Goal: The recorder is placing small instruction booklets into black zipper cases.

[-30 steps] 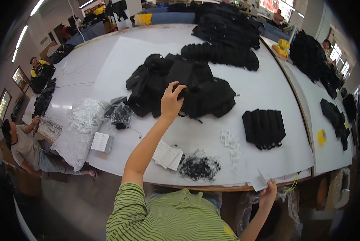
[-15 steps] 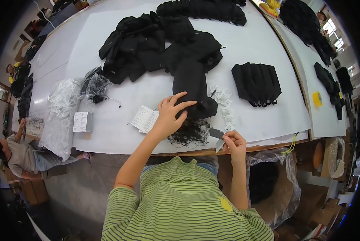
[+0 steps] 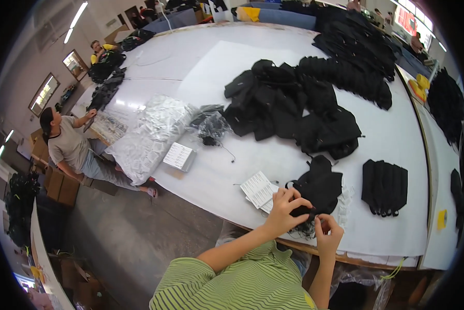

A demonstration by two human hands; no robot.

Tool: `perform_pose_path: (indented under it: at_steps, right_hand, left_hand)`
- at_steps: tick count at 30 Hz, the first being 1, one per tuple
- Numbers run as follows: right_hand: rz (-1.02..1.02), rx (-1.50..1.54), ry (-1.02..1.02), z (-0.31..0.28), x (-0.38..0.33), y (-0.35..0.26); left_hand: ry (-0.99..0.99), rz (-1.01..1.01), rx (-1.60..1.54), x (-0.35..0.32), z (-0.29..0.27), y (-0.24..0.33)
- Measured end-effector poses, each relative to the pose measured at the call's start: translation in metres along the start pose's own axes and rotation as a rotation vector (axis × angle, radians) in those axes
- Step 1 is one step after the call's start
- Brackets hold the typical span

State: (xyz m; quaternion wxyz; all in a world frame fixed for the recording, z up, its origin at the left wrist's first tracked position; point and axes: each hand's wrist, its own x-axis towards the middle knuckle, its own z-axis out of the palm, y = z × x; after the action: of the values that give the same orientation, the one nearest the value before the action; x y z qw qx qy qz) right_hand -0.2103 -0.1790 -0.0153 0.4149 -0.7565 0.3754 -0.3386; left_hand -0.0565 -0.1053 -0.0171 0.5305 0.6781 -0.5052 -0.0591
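Observation:
A black fabric pouch (image 3: 322, 181) lies at the table's front edge, close before me. My left hand (image 3: 286, 211) pinches its near end between thumb and fingers. Just right of it, my right hand (image 3: 328, 231) is closed in a pinch beside the same end; what lies between those fingertips is too small to make out. Under my hands is a tangle of thin black cords (image 3: 305, 230), partly covered. White printed tags (image 3: 259, 190) lie left of my left hand. Small white labels (image 3: 347, 199) are strewn right of the pouch.
A heap of black pouches (image 3: 278, 98) lies beyond, and a neat row of pouches (image 3: 384, 187) sits right. Left are a stack of tags (image 3: 178, 156), a clear bag of white labels (image 3: 154, 134) and a bag of black cords (image 3: 211, 124). A person (image 3: 69, 139) stands far left.
The view has swung left and up. My hands have come together at the pouch's near end. My left fingers went from spread on the pouch to pinching; the grey tag by my right hand no longer shows.

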Motion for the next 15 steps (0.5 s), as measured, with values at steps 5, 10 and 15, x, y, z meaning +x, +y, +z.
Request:
perform_pose_path:
  at_steps: [5,10,15]
  right_hand:
    - [-0.113,-0.033,-0.073,0.017,-0.009,-0.009]
    - [-0.227,-0.039,-0.087,0.025,-0.012,-0.002]
    - [-0.138,-0.057,-0.171,0.02,-0.014,-0.006]
  left_hand:
    - [-0.127,-0.212,-0.06,-0.022,-0.018,-0.001]
    - [-0.212,-0.164,-0.113,-0.025,-0.025,-0.01]
    - [-0.209,-0.077,-0.115,-0.021,-0.027,-0.008]
